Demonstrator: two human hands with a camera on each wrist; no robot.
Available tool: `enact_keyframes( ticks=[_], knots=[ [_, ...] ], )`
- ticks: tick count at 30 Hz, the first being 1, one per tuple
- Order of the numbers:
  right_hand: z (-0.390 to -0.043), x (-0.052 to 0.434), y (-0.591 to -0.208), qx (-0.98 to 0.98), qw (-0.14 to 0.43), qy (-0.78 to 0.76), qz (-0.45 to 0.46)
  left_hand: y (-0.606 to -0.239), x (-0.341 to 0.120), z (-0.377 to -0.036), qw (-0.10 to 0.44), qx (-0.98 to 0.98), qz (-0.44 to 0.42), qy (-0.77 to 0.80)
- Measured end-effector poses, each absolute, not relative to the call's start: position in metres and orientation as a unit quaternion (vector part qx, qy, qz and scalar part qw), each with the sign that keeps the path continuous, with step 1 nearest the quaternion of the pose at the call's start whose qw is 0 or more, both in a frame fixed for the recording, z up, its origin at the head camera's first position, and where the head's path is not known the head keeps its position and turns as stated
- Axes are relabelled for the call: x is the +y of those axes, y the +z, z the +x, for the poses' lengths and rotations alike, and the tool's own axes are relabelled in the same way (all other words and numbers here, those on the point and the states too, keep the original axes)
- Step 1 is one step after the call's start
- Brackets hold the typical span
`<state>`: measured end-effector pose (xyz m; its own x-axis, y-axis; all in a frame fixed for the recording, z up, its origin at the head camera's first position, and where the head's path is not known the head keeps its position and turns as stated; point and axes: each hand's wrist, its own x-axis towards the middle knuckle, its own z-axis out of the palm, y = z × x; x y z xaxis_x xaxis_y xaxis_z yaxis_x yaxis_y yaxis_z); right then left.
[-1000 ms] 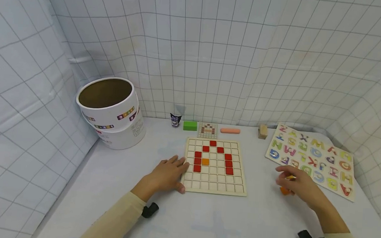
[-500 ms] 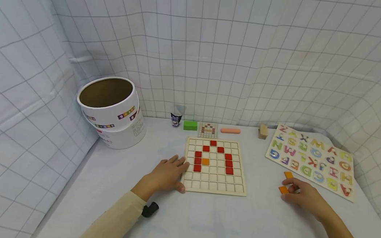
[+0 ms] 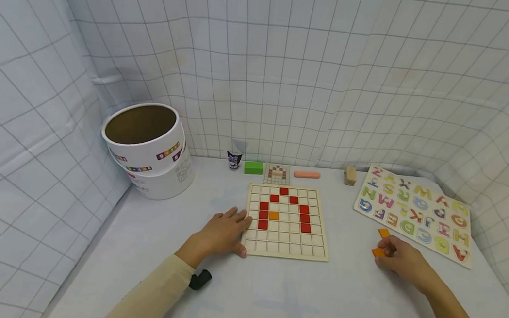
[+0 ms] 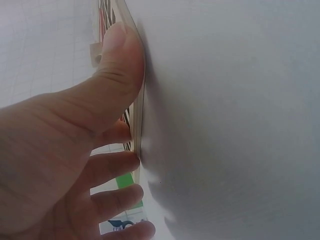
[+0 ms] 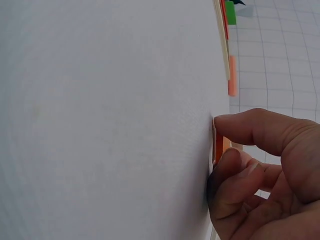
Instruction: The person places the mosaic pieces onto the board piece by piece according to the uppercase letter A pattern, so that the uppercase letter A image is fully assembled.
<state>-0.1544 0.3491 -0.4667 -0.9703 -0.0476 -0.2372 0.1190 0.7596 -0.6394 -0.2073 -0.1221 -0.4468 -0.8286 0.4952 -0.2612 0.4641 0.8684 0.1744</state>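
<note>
A square wooden grid board [image 3: 286, 249] lies on the white table, with several red tiles [image 3: 305, 218] set in an arch and one orange tile [image 3: 274, 215] inside it. My left hand [image 3: 223, 232] rests along the board's left edge, fingers spread and straight, the thumb by its lower corner. To the board's right, my right hand [image 3: 407, 263] pinches a loose orange tile [image 3: 377, 252] between thumb and fingers, low at the table. In the right wrist view that tile [image 5: 219, 142] is partly hidden by the fingers. Another orange tile [image 3: 383, 232] lies just beyond the hand.
Behind the board stand a small dark figurine [image 3: 234, 160], a green block [image 3: 253, 167], a pattern card [image 3: 277, 174], a pink stick [image 3: 307, 175] and a wooden block [image 3: 350, 176]. An alphabet puzzle board [image 3: 413, 215] lies right; a white bucket [image 3: 157, 172] stands left.
My right hand has drawn back slightly toward the near right, uncovering the far orange tile, and its fingers have closed on the nearer one. The left hand has stayed on the board.
</note>
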Motion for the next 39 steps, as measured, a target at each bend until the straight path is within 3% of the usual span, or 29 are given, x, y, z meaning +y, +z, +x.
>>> enact_keyframes(
  ticks=[7, 24, 31, 39],
  knots=[
    [-0.156, 0.353, -0.467, 0.911, 0.116, -0.391, 0.059, -0.448, -0.122, -0.208, 0.151, 0.955, 0.251, 0.054],
    [-0.161, 0.351, -0.464, 0.792, 0.102, -0.599, 0.057, -0.45, -0.122, -0.209, 0.147, 0.955, 0.254, 0.049],
    [-0.169, 0.335, -0.459, 0.786, 0.096, -0.609, 0.038, -0.449, -0.122, -0.208, 0.147, 0.955, 0.253, 0.049],
    [-0.194, 0.299, -0.46, 0.78, 0.127, -0.613, 0.016, -0.448, -0.122, -0.207, 0.145, 0.955, 0.253, 0.049]
  ],
)
